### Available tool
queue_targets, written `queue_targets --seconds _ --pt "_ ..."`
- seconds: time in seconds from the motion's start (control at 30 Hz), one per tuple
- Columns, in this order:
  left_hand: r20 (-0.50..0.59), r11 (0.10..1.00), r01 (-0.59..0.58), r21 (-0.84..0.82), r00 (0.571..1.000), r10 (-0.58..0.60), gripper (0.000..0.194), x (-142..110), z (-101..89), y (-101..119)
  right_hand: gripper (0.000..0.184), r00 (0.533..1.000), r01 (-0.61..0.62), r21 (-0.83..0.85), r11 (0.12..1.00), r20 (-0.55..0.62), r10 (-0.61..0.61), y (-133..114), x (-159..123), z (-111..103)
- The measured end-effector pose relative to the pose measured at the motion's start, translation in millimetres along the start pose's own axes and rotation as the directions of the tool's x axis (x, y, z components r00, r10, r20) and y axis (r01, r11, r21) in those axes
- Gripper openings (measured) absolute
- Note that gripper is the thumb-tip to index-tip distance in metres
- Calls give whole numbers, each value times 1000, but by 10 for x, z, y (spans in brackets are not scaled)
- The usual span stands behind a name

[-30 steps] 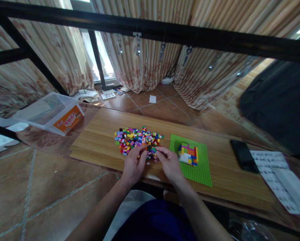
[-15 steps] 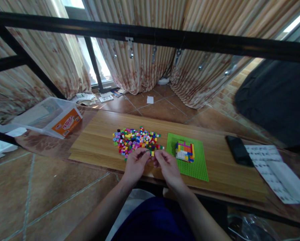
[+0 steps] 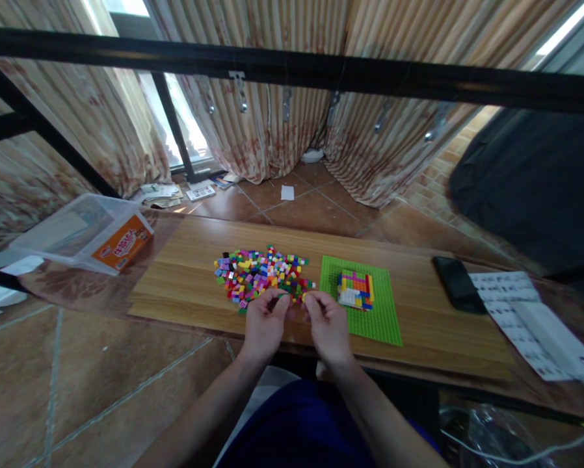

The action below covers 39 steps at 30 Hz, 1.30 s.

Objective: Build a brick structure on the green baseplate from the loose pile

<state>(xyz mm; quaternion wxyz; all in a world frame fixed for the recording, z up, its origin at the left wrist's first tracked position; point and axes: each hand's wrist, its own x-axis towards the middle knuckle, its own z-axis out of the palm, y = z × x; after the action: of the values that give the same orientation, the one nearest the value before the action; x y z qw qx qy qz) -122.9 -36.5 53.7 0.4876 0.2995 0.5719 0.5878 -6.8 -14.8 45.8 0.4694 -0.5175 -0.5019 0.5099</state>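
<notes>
My left hand (image 3: pixel 265 320) is closed in a pinch on a small green brick (image 3: pixel 283 296), mostly covered by the fingertips. A short gap away, my right hand (image 3: pixel 329 322) pinches a small yellow brick (image 3: pixel 305 297). Both hands hover at the near edge of a loose pile of colourful toy bricks (image 3: pixel 257 273). To the right of the pile lies a green baseplate (image 3: pixel 385 318). A low, hollow brick build (image 3: pixel 355 290) with white, yellow, red, blue and pink parts stands on it, just beyond my right hand.
The wooden board (image 3: pixel 175 273) carries the bricks. A clear plastic box (image 3: pixel 121 244) with an orange label stands at the left. On the right lie a black phone (image 3: pixel 458 284) and printed sheets (image 3: pixel 516 318). A black metal bar (image 3: pixel 292 62) crosses above.
The hands have drawn slightly apart; the green and yellow bricks, close together between the fingers before, are now separated, one in each hand. The view has shifted a little.
</notes>
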Motion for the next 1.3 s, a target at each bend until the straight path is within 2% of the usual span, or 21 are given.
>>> queue_targets --seconds 0.07,0.13,0.23,0.33,0.4,0.47,0.6,0.67,0.77,0.87,0.93,1.17,1.3 --pt "-15 998 48 -40 999 -48 21 36 -56 7 29 998 -67 118 991 -14 69 -5 39 -55" --pt "0 996 75 -45 997 -75 22 78 -119 14 31 987 -156 255 954 81 139 -46 55 -108" --pt "14 996 80 -28 997 -80 24 147 -184 5 31 943 -292 366 884 263 203 -128 23 -141" --pt "0 996 85 -27 996 -85 28 226 -214 -41 31 922 -354 407 842 304 241 -134 6 -120" --pt "-15 996 92 -21 996 -92 30 289 -234 -87 33 927 -349 390 852 277 253 -65 52 -93" --pt "-35 995 102 -9 994 -102 32 350 -261 -133 34 945 -302 310 901 221 241 48 155 -61" --pt "-53 991 131 -27 990 -133 33 425 -303 -191 29 984 -145 7 989 104 143 284 430 9" --pt "-46 988 149 -50 987 -151 32 431 -306 -203 25 993 -71 -124 990 89 83 351 527 44" --pt "-49 986 159 -58 986 -162 30 424 -297 -223 23 993 23 -221 975 117 3 367 563 101" --pt "-44 986 161 -46 986 -163 27 418 -285 -258 23 979 83 -195 977 198 -43 325 498 172" --pt "-32 988 149 -26 988 -150 26 410 -275 -281 23 974 70 -132 989 225 -39 300 443 218" --pt "36 997 84 0 996 -83 26 320 -199 -284 20 987 -23 -56 998 155 32 288 350 262" --pt "29 999 37 -7 999 -37 21 284 -157 -296 23 985 -104 11 994 138 102 277 311 259"
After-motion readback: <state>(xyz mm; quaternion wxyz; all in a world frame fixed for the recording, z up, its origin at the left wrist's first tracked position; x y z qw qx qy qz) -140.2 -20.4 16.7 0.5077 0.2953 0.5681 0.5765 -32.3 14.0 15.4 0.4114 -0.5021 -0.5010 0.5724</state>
